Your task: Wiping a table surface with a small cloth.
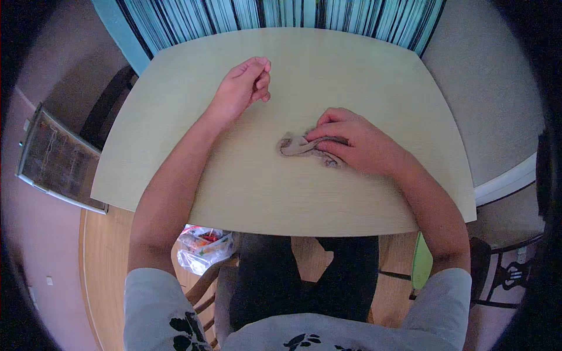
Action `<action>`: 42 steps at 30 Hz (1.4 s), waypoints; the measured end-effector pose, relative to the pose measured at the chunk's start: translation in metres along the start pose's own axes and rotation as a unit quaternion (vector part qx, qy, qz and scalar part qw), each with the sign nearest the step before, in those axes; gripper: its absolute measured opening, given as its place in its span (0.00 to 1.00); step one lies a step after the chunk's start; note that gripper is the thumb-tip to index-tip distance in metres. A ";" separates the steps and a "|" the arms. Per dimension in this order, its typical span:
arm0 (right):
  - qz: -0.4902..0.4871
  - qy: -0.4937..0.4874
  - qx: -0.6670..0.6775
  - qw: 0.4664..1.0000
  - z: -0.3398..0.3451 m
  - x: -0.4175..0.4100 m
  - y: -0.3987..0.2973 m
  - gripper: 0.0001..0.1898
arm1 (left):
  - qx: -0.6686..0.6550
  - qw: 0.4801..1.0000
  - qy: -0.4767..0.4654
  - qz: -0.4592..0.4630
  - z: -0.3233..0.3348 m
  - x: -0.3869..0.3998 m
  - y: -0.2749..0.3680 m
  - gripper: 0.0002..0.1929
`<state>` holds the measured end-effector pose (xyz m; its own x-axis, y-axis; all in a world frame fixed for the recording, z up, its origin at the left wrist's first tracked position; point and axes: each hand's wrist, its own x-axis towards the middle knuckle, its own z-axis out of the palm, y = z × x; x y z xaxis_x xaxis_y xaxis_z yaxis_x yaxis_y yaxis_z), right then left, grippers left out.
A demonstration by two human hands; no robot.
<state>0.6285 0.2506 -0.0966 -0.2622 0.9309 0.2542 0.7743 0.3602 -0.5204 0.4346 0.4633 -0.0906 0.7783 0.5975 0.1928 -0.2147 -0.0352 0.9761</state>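
Note:
A crumpled grey-beige cloth [298, 147] lies bunched on the pale wood-grain tabletop [281, 202], right of the table's middle. My right hand [351, 138] grips it, thumb and fingers pinched into the folds. Part of the cloth is hidden under the palm. Farther up and to the left, my left hand [246, 83] is loosely curled over the table, its thumb against the index finger. I see nothing held in it, though the inside of the palm is hidden. A gap separates that hand from the cloth.
A striped blue, black and white surface [285, 13] borders the table's far edge. On the left stands a framed panel [61, 158]. Below the near edge are a clear plastic bag with colourful contents [206, 248], a wooden chair [204, 285] and a green object [421, 261].

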 end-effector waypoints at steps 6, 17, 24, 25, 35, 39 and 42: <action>-0.002 0.010 0.009 1.000 0.002 0.000 0.002 0.12 | 0.020 1.000 0.000 0.000 -0.002 0.001 -0.004 0.13; -0.009 0.009 0.012 1.000 0.002 0.000 0.003 0.12 | 0.072 0.997 0.024 0.018 -0.004 0.003 -0.004 0.13; -0.011 0.015 0.018 1.000 0.003 0.002 0.002 0.12 | 0.104 0.991 0.045 0.067 -0.001 0.002 -0.013 0.08; -0.012 0.017 0.014 1.000 0.003 0.002 0.001 0.13 | 0.098 0.991 0.050 0.070 -0.001 0.002 -0.014 0.08; -0.037 0.015 -0.011 0.999 0.005 0.000 -0.004 0.15 | 0.110 0.989 0.099 -0.018 0.003 -0.003 -0.006 0.12; -0.028 0.009 0.000 1.000 0.005 0.000 -0.002 0.13 | 0.141 0.987 0.073 -0.034 0.000 -0.003 -0.003 0.16; -0.002 0.013 -0.012 1.000 0.003 0.001 -0.002 0.13 | 0.136 0.988 0.056 -0.052 -0.001 -0.003 -0.004 0.18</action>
<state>0.6250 0.2509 -0.0981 -0.2502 0.9279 0.2765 0.7875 0.3612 -0.4994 0.4329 0.4623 -0.0954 0.7151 0.6930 0.0918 0.0423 -0.1741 0.9838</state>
